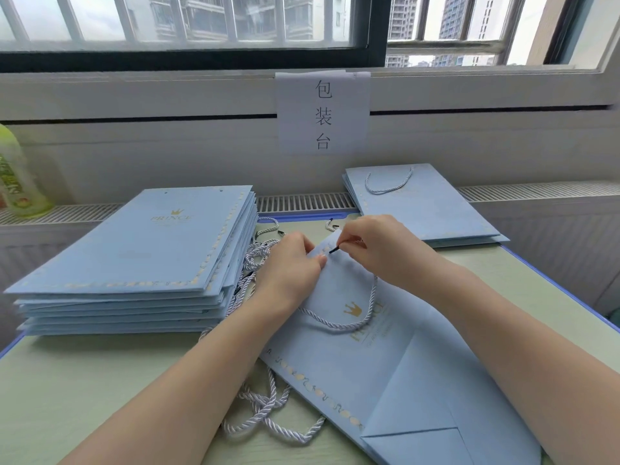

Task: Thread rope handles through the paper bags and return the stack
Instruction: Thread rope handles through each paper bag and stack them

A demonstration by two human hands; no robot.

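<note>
Fingertips [344, 242] of our right hand [379, 250] pinch the rope's black tip [333, 251] at the bag [352, 347] corner, left hand [288, 263] apparently gripping that edge; we feed straight, hole unseen.

Matt pale-blue paper bags [134, 250] with gold print; a twisted, silky white rope handle [352, 322] with a black plastic tip [333, 250]; smooth pale-green tabletop [84, 380]; glossy green plastic bottle [16, 176] far left.
</note>
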